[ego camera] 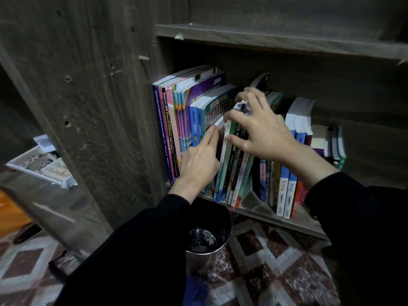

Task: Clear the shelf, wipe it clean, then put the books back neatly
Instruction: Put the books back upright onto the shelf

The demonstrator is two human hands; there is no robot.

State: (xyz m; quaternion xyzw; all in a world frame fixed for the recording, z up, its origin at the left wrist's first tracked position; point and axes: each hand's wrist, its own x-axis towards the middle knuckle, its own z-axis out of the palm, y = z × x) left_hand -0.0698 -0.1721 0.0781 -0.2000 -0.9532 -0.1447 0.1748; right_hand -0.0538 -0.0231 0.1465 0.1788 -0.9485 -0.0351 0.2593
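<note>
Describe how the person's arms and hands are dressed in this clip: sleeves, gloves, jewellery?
Both arms wear long, loose black sleeves ending at the wrists. The left hand and right hand are bare: no gloves, and no rings, watch or bracelets visible from this angle.

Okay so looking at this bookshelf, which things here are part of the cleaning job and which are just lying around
Part of the job:
shelf board
books
left hand
right hand

Just lying about:
metal bin
white tray
patterned rug
</note>
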